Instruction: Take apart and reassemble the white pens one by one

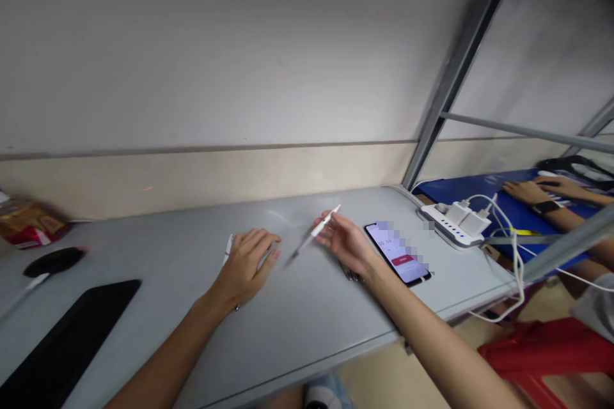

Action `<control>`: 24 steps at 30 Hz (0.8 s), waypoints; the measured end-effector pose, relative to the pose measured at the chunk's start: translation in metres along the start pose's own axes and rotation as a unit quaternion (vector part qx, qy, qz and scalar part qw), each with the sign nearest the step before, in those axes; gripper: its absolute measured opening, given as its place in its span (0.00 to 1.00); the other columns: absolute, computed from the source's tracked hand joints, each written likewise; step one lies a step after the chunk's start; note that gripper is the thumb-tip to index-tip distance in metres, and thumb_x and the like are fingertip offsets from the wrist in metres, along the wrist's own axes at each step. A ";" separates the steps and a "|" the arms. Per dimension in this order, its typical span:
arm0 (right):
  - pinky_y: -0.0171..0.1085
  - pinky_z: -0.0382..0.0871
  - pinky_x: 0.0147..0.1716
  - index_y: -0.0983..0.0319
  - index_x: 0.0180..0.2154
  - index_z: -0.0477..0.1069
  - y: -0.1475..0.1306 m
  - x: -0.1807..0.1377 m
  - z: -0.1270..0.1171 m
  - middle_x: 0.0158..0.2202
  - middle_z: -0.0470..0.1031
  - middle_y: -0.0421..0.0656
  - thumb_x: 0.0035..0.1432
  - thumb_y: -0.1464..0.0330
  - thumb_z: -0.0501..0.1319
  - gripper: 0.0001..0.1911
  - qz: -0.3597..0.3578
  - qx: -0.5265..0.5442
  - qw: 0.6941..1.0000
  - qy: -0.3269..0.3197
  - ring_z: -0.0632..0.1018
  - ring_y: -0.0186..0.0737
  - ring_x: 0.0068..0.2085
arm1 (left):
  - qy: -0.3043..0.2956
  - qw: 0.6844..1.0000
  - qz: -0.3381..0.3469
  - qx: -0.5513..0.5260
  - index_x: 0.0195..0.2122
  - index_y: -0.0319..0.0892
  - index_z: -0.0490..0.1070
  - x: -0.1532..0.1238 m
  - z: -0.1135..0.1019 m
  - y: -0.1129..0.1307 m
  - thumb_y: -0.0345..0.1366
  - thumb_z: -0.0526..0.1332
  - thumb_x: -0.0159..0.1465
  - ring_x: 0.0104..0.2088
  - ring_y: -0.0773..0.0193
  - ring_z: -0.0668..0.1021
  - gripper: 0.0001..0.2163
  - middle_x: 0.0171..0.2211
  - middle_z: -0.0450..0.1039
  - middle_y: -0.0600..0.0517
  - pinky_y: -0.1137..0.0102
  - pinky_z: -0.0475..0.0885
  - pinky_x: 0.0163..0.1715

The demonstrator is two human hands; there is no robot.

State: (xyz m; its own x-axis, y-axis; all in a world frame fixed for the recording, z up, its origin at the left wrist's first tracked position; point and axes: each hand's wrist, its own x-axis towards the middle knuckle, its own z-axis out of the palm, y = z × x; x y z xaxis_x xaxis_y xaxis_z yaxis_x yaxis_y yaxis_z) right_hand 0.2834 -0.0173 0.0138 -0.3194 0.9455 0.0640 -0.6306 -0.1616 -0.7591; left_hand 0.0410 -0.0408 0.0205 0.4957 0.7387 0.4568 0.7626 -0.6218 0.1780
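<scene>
My right hand point(346, 243) hovers just above the grey table point(307, 319) and pinches a white pen point(316, 231), which points down and left with its dark tip near the tabletop. My left hand point(247, 266) rests on the table with the fingers curled, lying over a second white pen-like object point(228, 246) that sticks out behind the fingers. Just to the right of my right hand, a phone point(398, 252) with a lit screen lies flat.
A white power strip point(453, 223) with chargers and cables sits at the table's right end. At the left lie a black mouse point(54, 261), a black flat pad point(62, 345) and a snack packet point(29, 222). Another person's hands point(542, 192) rest on a blue surface beyond.
</scene>
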 end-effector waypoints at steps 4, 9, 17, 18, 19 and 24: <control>0.26 0.54 0.17 0.56 0.44 0.69 -0.007 0.001 -0.008 0.21 0.58 0.32 0.61 0.63 0.61 0.10 0.023 0.139 0.990 -0.019 0.60 0.27 0.19 | 0.001 0.998 -0.054 0.029 0.40 0.42 0.69 0.002 0.001 -0.002 0.37 0.47 0.69 0.42 0.59 0.72 0.12 0.38 0.73 0.50 0.62 0.61 0.44; 0.25 0.40 0.13 0.46 0.51 0.63 -0.009 0.001 -0.012 0.21 0.51 0.31 0.61 0.64 0.61 0.17 -0.007 0.119 0.993 -0.001 0.52 0.27 0.17 | 0.009 0.989 -0.103 0.106 0.38 0.42 0.70 0.002 0.005 -0.010 0.39 0.48 0.68 0.42 0.56 0.72 0.12 0.38 0.74 0.48 0.60 0.61 0.42; 0.25 0.39 0.13 0.46 0.52 0.61 -0.010 0.002 -0.012 0.21 0.50 0.32 0.61 0.64 0.60 0.18 -0.037 0.088 0.995 -0.007 0.50 0.27 0.18 | -0.010 0.971 -0.168 0.170 0.36 0.43 0.70 0.000 0.002 -0.018 0.37 0.48 0.66 0.44 0.53 0.71 0.11 0.40 0.73 0.47 0.60 0.61 0.39; 0.25 0.39 0.13 0.46 0.52 0.61 -0.010 0.002 -0.012 0.21 0.50 0.32 0.61 0.64 0.60 0.18 -0.038 0.085 0.996 -0.007 0.50 0.27 0.18 | -0.016 0.969 -0.173 0.173 0.36 0.43 0.70 0.000 0.002 -0.018 0.37 0.48 0.66 0.44 0.53 0.71 0.11 0.40 0.73 0.47 0.60 0.61 0.39; 0.25 0.39 0.13 0.46 0.52 0.61 -0.010 0.002 -0.012 0.21 0.50 0.32 0.61 0.64 0.60 0.19 -0.038 0.082 0.996 -0.007 0.50 0.27 0.18 | -0.021 0.968 -0.177 0.177 0.37 0.43 0.69 -0.001 0.002 -0.019 0.37 0.48 0.66 0.44 0.52 0.71 0.11 0.40 0.73 0.47 0.60 0.61 0.39; 0.24 0.39 0.13 0.47 0.50 0.62 -0.011 0.001 -0.010 0.21 0.49 0.31 0.60 0.63 0.61 0.16 -0.042 0.065 0.997 0.003 0.49 0.27 0.18 | -0.040 0.965 -0.182 0.185 0.38 0.43 0.69 -0.002 0.006 -0.022 0.37 0.48 0.66 0.45 0.52 0.70 0.11 0.41 0.73 0.46 0.59 0.61 0.38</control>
State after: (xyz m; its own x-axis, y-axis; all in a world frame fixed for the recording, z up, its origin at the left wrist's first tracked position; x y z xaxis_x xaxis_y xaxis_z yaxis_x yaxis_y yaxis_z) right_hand 0.2974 -0.0116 0.0156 -0.2575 0.9589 0.1191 -0.7408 -0.1168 -0.6614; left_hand 0.0255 -0.0268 0.0101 0.1858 0.9180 0.3504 0.9811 -0.1926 -0.0157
